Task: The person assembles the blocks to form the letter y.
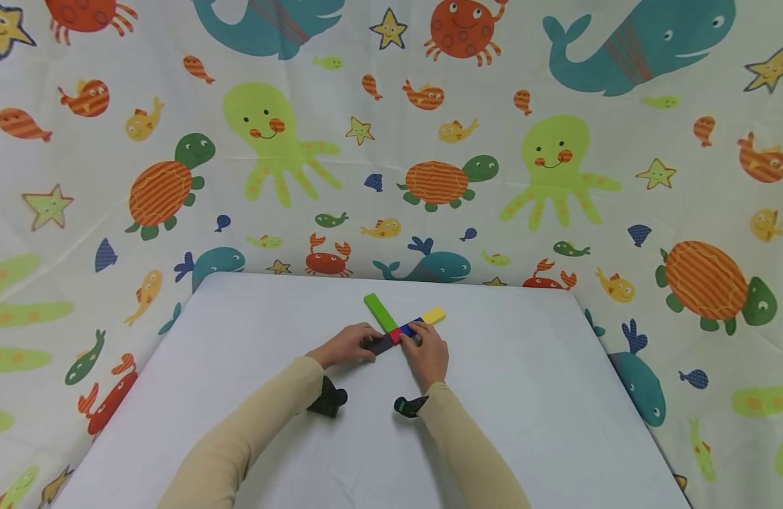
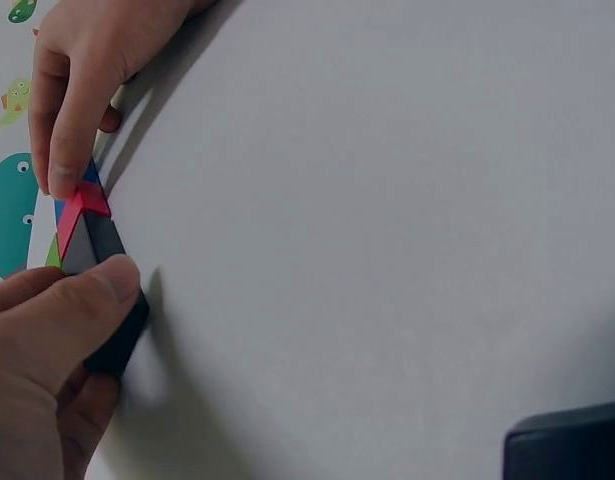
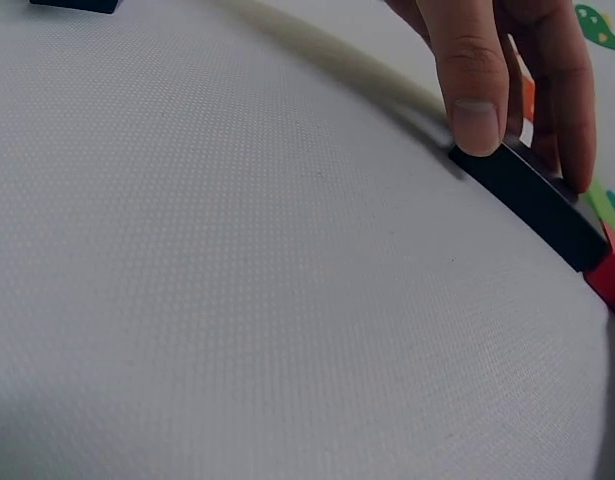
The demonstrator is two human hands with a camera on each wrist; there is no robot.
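A dark grey block (image 1: 383, 344), a small red block (image 1: 395, 336), a blue block (image 1: 407, 329) and a yellow block (image 1: 434, 315) lie end to end in a slanted row on the white table. From the red block a long green block (image 1: 380, 312) runs toward the back left. My left hand (image 1: 349, 344) grips the dark grey block, thumb on the near side and fingers beyond, as the right wrist view also shows. With its fingertips my right hand (image 1: 429, 355) pinches the blue block near the red one, partly covering both.
Black wrist devices (image 1: 327, 399) hang under both sleeves, low over the white table (image 1: 525, 389). A cloth (image 1: 378, 240) printed with sea animals rises behind the table's back edge and spreads along both sides.
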